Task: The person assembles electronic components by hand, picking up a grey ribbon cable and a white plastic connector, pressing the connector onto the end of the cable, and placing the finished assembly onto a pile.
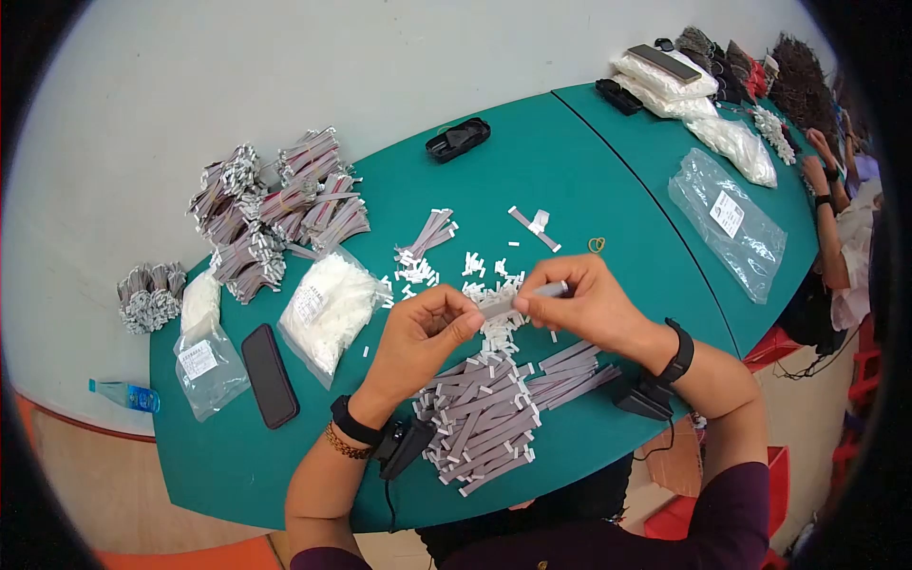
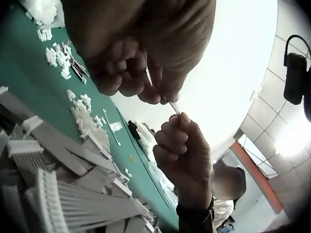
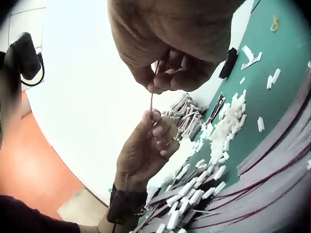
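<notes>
A short, flat grey ribbon cable is stretched between both hands above the table. My left hand pinches its left part between thumb and index finger. The right hand pinches it further along, and the cable's other end sticks out past those fingers. Both wrist views show the cable edge-on as a thin strip; its ends are largely hidden by fingers. Beneath the hands lies a heap of small white connectors. Nearer the body spreads a pile of grey ribbon cables with white connectors on their ends.
Bundled cables are stacked at the back left. A bag of white parts, a phone and a water bottle lie left. A black case sits behind. Another person's arm reaches in at far right, near a clear bag.
</notes>
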A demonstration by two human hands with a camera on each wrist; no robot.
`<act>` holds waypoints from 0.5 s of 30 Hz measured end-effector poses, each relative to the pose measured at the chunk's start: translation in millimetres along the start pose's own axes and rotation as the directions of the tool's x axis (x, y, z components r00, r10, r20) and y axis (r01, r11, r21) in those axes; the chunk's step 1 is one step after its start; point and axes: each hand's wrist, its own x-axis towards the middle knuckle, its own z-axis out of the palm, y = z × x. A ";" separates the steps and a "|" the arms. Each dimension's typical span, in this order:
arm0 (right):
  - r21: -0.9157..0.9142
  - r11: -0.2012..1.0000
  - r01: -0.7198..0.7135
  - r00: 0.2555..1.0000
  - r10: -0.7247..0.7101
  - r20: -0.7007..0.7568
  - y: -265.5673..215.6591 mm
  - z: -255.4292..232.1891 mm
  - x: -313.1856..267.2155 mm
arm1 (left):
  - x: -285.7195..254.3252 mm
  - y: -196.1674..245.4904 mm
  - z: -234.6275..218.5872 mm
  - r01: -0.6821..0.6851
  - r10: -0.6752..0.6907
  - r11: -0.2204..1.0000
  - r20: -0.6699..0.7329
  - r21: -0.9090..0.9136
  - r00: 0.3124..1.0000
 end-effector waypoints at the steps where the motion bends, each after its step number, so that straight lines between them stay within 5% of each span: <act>1: 0.040 0.999 0.008 1.000 -0.008 -0.018 -1.0 -3.1 1.9 | -0.2 0.2 0.6 0.012 -0.012 1.000 0.003 0.018 1.000; 5: 0.303 0.952 0.052 0.997 -0.033 -0.067 5.7 -4.3 6.3 | -2.7 -2.0 3.7 0.048 -0.048 0.994 -0.007 0.094 0.999; 12: 0.259 0.953 0.158 0.987 -0.140 -0.083 11.4 8.5 2.1 | -11.2 2.2 24.1 0.055 -0.057 0.975 0.004 0.214 0.998; 15: 0.282 0.948 0.145 0.989 -0.132 -0.065 9.1 10.3 0.2 | -9.0 5.9 25.3 -0.199 0.178 0.858 0.088 0.474 0.980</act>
